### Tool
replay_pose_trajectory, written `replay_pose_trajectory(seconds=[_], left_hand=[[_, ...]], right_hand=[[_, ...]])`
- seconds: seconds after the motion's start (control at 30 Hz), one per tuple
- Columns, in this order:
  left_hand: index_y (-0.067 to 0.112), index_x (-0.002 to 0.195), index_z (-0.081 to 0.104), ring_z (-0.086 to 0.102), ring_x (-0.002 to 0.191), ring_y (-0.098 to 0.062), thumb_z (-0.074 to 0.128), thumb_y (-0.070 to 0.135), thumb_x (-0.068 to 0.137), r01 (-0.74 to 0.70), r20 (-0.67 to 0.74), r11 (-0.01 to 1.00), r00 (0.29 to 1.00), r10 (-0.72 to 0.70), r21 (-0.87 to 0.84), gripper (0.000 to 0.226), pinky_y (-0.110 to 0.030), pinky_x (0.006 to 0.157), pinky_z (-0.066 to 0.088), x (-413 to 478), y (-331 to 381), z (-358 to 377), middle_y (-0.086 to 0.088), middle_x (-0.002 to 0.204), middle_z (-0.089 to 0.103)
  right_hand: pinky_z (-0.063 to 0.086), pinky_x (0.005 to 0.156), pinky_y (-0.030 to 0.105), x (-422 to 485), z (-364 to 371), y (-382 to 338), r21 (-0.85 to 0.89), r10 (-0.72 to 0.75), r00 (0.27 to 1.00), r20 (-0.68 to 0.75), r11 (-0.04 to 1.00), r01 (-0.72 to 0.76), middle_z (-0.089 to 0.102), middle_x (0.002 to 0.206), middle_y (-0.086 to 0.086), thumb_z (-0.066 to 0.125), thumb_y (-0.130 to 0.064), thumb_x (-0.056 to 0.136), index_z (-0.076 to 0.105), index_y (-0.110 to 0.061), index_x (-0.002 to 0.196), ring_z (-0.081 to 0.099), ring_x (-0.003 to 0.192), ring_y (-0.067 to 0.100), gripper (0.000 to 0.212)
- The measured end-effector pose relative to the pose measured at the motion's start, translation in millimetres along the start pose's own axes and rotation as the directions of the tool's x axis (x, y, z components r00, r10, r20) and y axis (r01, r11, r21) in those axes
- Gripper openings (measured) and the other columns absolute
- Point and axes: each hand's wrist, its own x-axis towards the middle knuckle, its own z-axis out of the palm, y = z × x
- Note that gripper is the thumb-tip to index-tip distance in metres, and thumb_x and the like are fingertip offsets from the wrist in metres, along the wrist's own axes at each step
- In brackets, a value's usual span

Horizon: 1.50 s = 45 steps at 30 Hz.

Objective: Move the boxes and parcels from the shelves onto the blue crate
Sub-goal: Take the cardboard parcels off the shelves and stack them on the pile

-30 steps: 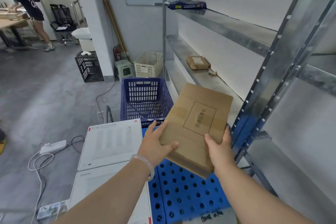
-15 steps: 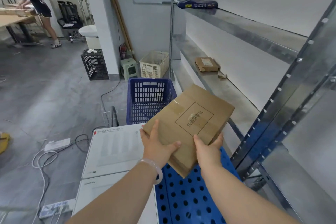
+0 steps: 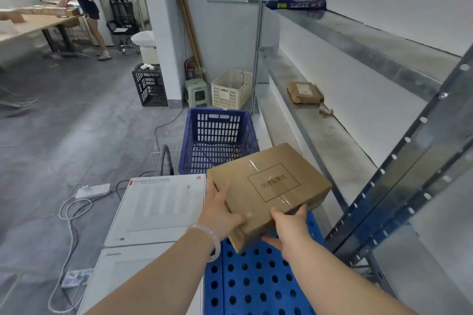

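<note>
Gripping a box (image 3: 268, 189) at its near end, both hands held it tilted over the crate (image 3: 256, 284). Left hand (image 3: 220, 215): fingers along the box's left edge, thumb curled over the top face. Right hand (image 3: 289, 227): clasped on the near right edge, fingertips on top, thumb under. A pale bracelet (image 3: 212, 240) sat on the left wrist. The box was brown, taped, with a printed rectangle on top. Its lowest corner hung close above the crate's perforated blue top; contact could not be judged.

Two white cartons (image 3: 158, 207) lay flat just left of the crate. A blue basket (image 3: 217, 138) stood beyond them on the floor, partly hidden by the box's far end. To the right ran the metal shelves (image 3: 332, 140). A small brown parcel (image 3: 304, 92) lay on the middle shelf, and a dark blue packet (image 3: 297, 4) on the upper one. Farther back stood a cream basket (image 3: 231, 89), a green stool (image 3: 197, 93) and a black crate (image 3: 149, 85). Another person (image 3: 82, 2) stood at a table (image 3: 33, 25), far left.
</note>
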Motion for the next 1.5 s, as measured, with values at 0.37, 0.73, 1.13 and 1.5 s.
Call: replay_pose_trajectory(seconds=[0.37,0.73,1.13,1.5], left_hand=[[0.040,0.154,0.006,0.004,0.149,-0.015,0.084,0.036,0.071,0.091,0.027,0.993,0.996,-0.089,-0.073,0.114,-0.035,0.121,0.016,1.0,-2.9,29.1,0.010,0.158,-0.027],[0.030,0.156,0.002,0.006,0.149,-0.015,0.082,0.035,0.076,0.106,0.120,0.993,0.987,-0.111,0.048,0.113,-0.035,0.120,0.014,12.0,-15.3,14.8,0.010,0.161,-0.016],[0.031,0.156,0.005,0.008,0.150,-0.019,0.075,0.031,0.083,0.130,0.110,0.973,0.982,-0.152,0.189,0.101,-0.032,0.118,0.017,28.4,-28.8,7.8,0.004,0.162,-0.009],[0.031,0.156,0.008,0.011,0.147,-0.023,0.059,0.045,0.089,0.139,0.050,0.871,0.982,-0.183,0.472,0.086,-0.042,0.120,0.019,31.6,-48.5,-3.8,0.002,0.162,0.013]], right_hand=[[0.061,0.061,0.041,11.8,9.8,7.5,0.071,0.010,1.000,-0.021,0.997,-0.009,0.044,0.138,0.017,0.066,-0.002,0.089,-0.004,-0.043,0.153,0.059,0.083,0.029,0.104],[0.050,0.088,0.045,48.6,-40.4,-22.8,-0.325,-0.147,0.969,-0.198,0.943,0.076,0.023,0.154,0.015,0.072,-0.029,0.086,0.002,-0.034,0.155,0.050,0.119,0.038,0.099],[0.043,0.102,0.042,83.4,-76.4,-24.3,-0.681,-0.281,0.958,0.066,0.689,0.249,0.043,0.148,0.007,0.067,-0.033,0.091,0.027,-0.024,0.153,0.046,0.131,0.029,0.075],[0.050,0.097,0.047,91.3,-65.1,-15.8,-0.720,-0.329,0.943,0.052,0.642,0.264,0.048,0.137,0.010,0.066,-0.035,0.089,0.029,-0.025,0.151,0.053,0.119,0.030,0.072]])
